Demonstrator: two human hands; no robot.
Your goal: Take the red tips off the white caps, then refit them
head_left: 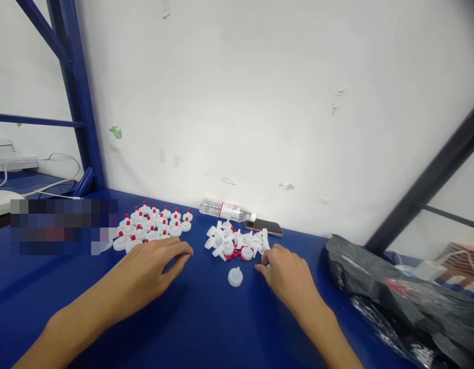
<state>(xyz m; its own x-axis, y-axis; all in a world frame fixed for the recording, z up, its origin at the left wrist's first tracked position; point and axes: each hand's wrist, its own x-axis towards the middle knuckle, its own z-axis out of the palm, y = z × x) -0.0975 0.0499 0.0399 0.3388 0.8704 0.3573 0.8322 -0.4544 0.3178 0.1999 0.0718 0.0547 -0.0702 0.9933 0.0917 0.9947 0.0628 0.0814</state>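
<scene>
My left hand (154, 264) hovers over the blue table beside the rows of white nozzle caps with red tips (175, 228). Its thumb and index finger meet in a pinch; what lies between them, if anything, is too small to make out. At the right edge of a loose pile of white nozzle caps (220, 240), my right hand (288, 271) has its fingers curled together. A bit of white shows between its thumb and fingers, mostly hidden. Between the hands a single white nozzle cap (235, 277) without a red tip rests on the table. Small red tips (235, 253) lie among the pile.
Behind the pile lie a clear plastic bottle (229, 210) and a dark phone (264, 227), close to the white wall (237, 102). A grey plastic bag (398, 287) covers the right side. Blue metal posts (77, 92) stand at left. A blurred-out patch (60, 227) hides the left side.
</scene>
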